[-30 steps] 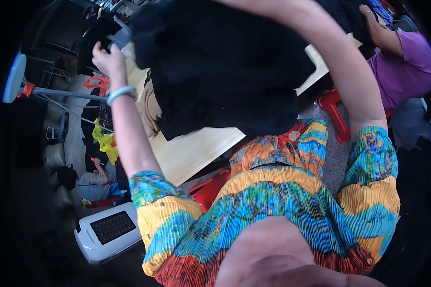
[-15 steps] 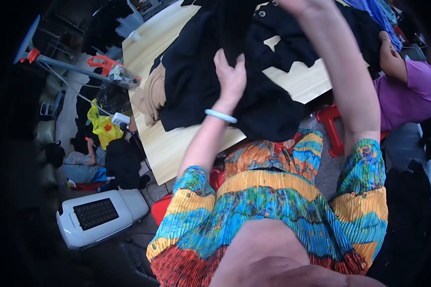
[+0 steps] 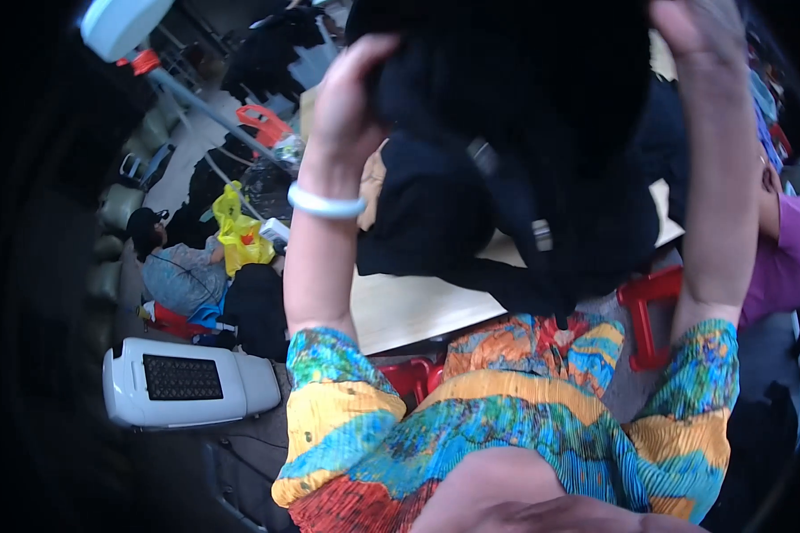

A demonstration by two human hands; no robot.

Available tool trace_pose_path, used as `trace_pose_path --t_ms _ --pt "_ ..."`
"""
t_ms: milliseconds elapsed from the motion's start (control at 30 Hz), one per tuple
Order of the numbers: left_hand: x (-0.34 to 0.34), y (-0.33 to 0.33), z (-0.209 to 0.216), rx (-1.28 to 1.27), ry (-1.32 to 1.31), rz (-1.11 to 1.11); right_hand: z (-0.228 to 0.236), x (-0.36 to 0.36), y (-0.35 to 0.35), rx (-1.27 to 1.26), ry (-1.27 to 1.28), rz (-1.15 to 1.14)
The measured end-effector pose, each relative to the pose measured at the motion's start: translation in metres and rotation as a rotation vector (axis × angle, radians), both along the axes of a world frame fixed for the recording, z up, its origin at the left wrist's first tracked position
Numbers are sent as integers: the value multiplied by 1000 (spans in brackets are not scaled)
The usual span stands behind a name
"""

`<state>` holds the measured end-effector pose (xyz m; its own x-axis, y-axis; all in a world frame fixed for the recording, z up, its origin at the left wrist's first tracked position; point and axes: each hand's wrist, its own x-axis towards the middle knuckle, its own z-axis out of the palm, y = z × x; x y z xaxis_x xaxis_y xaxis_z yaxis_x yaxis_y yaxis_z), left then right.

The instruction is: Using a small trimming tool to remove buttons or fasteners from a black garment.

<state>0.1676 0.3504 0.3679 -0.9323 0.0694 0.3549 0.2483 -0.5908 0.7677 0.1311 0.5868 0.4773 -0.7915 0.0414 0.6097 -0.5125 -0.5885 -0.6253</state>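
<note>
The big black cloth (image 3: 516, 80) is up over the pale tabletop (image 3: 409, 311), between both hands. The left hand (image 3: 347, 98) has its grip pinching one side. The right hand (image 3: 707, 40) is by the other side; its fingers are blurry, so I cannot tell its grip.

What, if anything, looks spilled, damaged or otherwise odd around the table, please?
Nothing plainly stands out. The black cloth raised between the left hand and right hand hangs loosely, which is ordinary for lifted fabric. It is too dark and blurred to rule out small flaws.
</note>
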Motion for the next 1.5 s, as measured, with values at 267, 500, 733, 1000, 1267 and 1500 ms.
trace_pose_path --t_ms 267,500,733,1000,1267,1500 --pt "95 -39 -200 -29 -603 -36 -141 -29 -88 521 103 337" --pt "95 16 -173 -1004 -319 804 -229 -15 -88 688 -454 719" --pt "59 6 -142 -536 -285 658 -224 9 -73 794 -205 524" --pt "55 -23 -138 -211 -522 402 -299 69 13 1574 3 -89" --pt "82 -36 -136 43 -567 203 -228 3 30 746 -133 -24" --pt "93 14 -101 278 -301 -171 -144 -48 -10 731 63 -334"
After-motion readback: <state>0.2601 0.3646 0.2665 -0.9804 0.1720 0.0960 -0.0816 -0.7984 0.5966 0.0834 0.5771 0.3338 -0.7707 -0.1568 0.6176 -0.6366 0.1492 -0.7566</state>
